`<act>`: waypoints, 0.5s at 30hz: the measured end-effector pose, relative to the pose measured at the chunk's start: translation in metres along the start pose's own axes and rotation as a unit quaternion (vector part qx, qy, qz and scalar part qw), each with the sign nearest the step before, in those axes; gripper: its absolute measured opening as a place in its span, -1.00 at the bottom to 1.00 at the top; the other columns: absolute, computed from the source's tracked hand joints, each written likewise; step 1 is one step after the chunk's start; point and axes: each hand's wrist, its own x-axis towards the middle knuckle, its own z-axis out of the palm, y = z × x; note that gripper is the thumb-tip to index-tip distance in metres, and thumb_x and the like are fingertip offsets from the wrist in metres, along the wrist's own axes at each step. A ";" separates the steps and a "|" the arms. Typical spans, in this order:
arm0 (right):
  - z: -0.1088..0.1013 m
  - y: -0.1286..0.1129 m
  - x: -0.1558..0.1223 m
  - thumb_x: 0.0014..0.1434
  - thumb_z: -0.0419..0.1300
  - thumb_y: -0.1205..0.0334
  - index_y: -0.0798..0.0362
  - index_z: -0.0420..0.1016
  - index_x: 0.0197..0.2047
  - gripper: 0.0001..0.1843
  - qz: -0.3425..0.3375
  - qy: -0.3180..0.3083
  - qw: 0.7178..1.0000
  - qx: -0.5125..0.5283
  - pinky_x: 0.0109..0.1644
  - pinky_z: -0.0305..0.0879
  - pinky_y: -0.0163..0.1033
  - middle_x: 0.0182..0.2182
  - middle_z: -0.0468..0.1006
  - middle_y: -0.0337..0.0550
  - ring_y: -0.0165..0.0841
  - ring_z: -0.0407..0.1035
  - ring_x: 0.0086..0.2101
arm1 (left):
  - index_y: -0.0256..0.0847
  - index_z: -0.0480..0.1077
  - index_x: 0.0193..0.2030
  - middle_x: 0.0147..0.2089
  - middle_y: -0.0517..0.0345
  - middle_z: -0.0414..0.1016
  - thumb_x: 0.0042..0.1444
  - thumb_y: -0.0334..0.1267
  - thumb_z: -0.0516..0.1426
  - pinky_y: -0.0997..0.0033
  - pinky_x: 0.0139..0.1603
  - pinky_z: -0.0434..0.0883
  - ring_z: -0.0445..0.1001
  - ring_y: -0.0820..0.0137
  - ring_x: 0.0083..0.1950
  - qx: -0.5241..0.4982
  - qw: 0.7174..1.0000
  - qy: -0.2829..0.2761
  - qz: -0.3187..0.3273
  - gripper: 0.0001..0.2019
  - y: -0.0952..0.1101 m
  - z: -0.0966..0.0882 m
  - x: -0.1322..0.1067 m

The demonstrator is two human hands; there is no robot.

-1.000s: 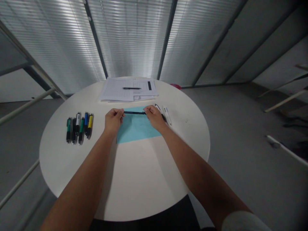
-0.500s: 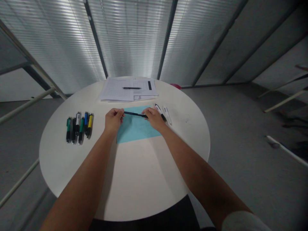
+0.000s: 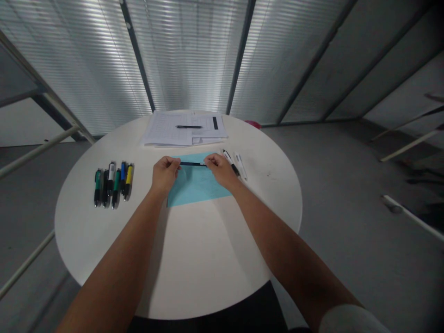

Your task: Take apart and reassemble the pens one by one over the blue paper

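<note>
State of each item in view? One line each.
left hand, pinching one end of the black pen
right hand, pinching the other end
black pen, held level across the blue sheet
blue sheet, flat on the white round table
row of pens, lying side by side
white pen, lying right of the right hand
stacked papers, flat, with a dark pen lying on top
</note>
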 end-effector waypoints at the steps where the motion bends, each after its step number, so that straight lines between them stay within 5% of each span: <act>1: 0.000 0.000 0.000 0.23 0.13 0.04 -0.01 0.48 -0.25 -0.77 0.001 0.001 1.000 0.006 0.07 0.25 -0.11 -0.43 0.49 -0.30 -0.38 0.37 -0.32 | -0.22 0.33 -0.49 -0.61 0.25 0.36 0.01 -0.16 0.24 0.50 -0.66 0.12 0.19 0.56 -0.66 0.004 1.000 0.000 -0.001 -0.78 0.000 0.000 0.000; 9: -0.001 0.001 0.000 0.14 0.23 0.11 -0.02 0.51 -0.24 -0.84 -0.012 0.016 1.000 0.003 0.05 0.27 -0.11 -0.35 0.49 -0.26 -0.38 0.37 -0.30 | -0.21 0.33 -0.49 -0.59 0.25 0.38 0.00 -0.17 0.24 0.50 -0.66 0.12 0.20 0.55 -0.65 -0.007 1.000 0.007 -0.006 -0.78 -0.001 0.001 0.001; 15: -0.002 0.001 0.000 0.30 0.02 -0.03 -0.02 0.52 -0.24 -0.66 0.004 -0.007 1.000 0.012 0.05 0.28 -0.12 -0.37 0.48 -0.26 -0.38 0.38 -0.28 | -0.22 0.34 -0.48 -0.59 0.25 0.38 -0.01 -0.18 0.24 0.50 -0.67 0.13 0.21 0.55 -0.65 -0.025 1.000 0.014 -0.009 -0.79 -0.001 0.001 0.001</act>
